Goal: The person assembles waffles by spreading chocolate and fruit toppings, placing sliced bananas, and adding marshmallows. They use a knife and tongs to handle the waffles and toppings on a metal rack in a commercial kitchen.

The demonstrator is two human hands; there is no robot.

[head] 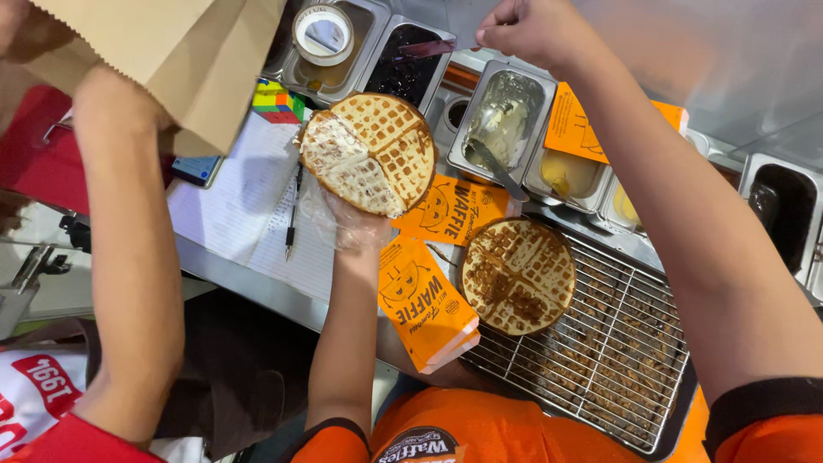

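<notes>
Waffle, round, grid-pressed and golden, half smeared with pale cream, hides most of the left hand, whose clear plastic glove cups it from below above the desk. Right hand closes in a fist on a thin utensil handle; its tip vanishes into a dark steel tub. A second waffle lies on the wire rack.
</notes>
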